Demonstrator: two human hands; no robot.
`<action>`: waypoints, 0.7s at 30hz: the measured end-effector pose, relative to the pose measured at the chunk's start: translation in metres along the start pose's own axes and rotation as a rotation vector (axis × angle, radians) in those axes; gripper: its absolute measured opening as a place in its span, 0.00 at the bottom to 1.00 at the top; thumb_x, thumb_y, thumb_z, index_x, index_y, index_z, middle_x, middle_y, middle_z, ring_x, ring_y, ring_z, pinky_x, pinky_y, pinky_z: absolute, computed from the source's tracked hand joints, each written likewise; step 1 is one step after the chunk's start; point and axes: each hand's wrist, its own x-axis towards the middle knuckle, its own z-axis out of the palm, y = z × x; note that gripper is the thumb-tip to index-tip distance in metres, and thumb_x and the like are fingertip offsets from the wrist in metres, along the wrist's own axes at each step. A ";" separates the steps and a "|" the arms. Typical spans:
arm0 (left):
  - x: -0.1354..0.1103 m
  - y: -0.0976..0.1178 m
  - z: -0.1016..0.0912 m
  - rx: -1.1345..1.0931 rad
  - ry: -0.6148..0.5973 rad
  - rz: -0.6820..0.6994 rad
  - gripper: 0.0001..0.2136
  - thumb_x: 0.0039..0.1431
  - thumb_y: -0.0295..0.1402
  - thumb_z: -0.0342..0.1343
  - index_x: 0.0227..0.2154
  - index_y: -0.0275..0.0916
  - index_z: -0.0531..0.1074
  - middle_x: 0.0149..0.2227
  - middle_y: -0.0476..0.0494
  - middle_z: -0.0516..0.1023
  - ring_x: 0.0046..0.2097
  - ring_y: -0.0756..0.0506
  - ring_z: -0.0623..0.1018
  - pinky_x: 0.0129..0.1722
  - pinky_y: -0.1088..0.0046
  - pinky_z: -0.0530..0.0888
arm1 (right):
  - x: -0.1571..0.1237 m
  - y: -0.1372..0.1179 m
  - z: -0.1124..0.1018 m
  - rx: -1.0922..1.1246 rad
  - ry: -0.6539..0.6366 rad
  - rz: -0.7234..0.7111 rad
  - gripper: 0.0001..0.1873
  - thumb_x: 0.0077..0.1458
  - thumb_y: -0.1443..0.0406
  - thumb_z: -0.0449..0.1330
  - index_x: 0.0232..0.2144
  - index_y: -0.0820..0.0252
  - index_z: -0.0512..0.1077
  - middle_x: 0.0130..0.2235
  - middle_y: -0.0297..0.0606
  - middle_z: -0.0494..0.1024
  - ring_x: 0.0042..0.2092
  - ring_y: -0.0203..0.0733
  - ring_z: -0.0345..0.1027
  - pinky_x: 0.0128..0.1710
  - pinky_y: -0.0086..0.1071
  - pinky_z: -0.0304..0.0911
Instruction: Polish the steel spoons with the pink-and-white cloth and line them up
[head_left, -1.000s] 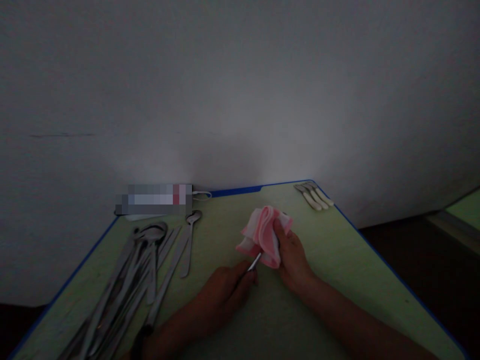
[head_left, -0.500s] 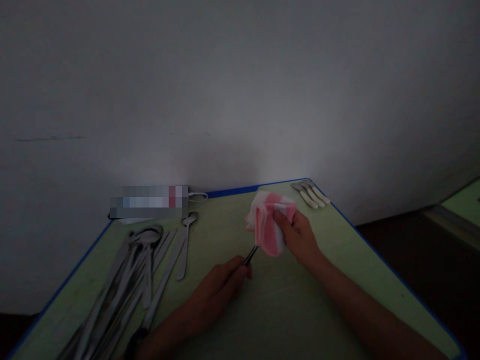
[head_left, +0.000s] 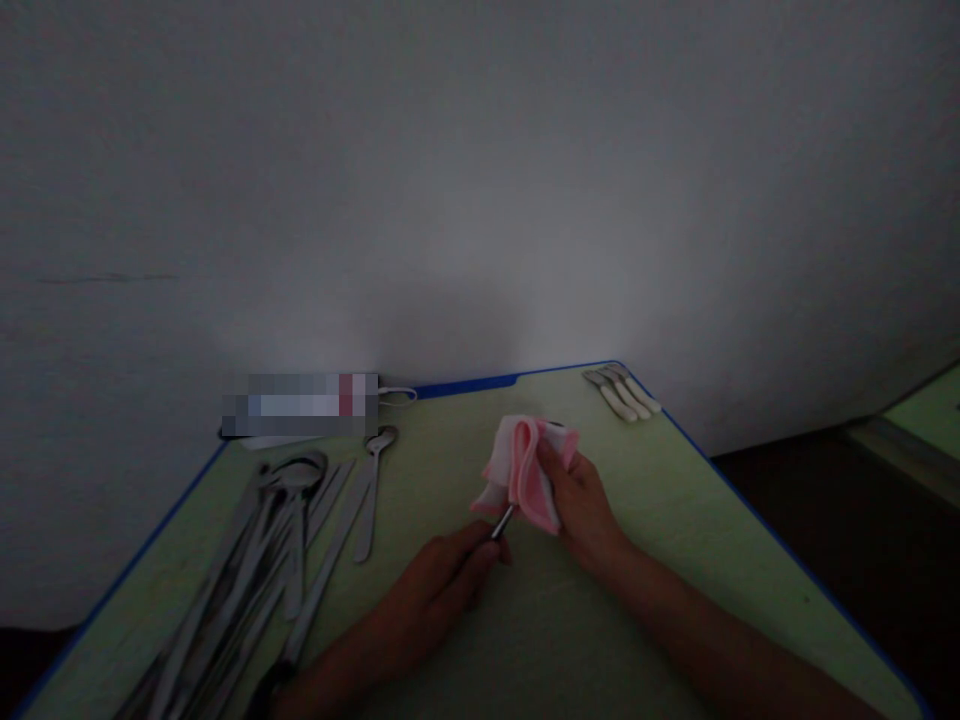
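My left hand (head_left: 465, 560) is closed around the handle of a piece of metal cutlery (head_left: 504, 520), of which only a short shiny length shows. Its far end goes into a folded pink-and-white cloth (head_left: 534, 480), so I cannot tell which kind it is. My right hand (head_left: 581, 495) pinches this cloth around the hidden end, thumb on top. Both hands are above the middle of the table. Left of them, a metal spoon (head_left: 369, 500) lies beside a heap of long-handled metal cutlery (head_left: 247, 560).
Several white-handled pieces of cutlery (head_left: 622, 395) lie side by side at the table's far right corner. A blurred-out box-like object (head_left: 300, 405) stands at the back left, with a white loop (head_left: 401, 396) beside it. The pale green table (head_left: 675, 480) has blue edging and meets a wall.
My right hand and the cloth have come down slightly toward my left hand, and the cloth's folds have shifted. My left hand keeps its hold, nearly still.
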 end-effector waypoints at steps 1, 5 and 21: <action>0.000 0.000 0.000 0.006 -0.003 -0.008 0.15 0.64 0.41 0.39 0.35 0.40 0.68 0.29 0.51 0.72 0.31 0.49 0.71 0.32 0.77 0.66 | 0.001 0.001 0.000 0.027 -0.003 0.031 0.20 0.51 0.52 0.55 0.37 0.62 0.70 0.29 0.36 0.75 0.28 0.38 0.67 0.31 0.32 0.62; 0.002 0.002 0.000 0.038 0.001 -0.031 0.15 0.64 0.40 0.38 0.37 0.41 0.68 0.32 0.50 0.73 0.33 0.49 0.71 0.35 0.76 0.66 | 0.009 -0.005 -0.008 -0.036 -0.021 0.008 0.15 0.49 0.58 0.57 0.37 0.60 0.71 0.32 0.35 0.76 0.32 0.38 0.68 0.35 0.32 0.62; -0.012 0.006 -0.006 0.024 -0.124 0.154 0.13 0.63 0.37 0.45 0.47 0.44 0.66 0.44 0.48 0.73 0.45 0.46 0.72 0.46 0.74 0.65 | 0.019 -0.010 -0.017 0.069 0.152 0.014 0.17 0.45 0.55 0.60 0.33 0.63 0.71 0.30 0.37 0.76 0.28 0.38 0.67 0.31 0.32 0.63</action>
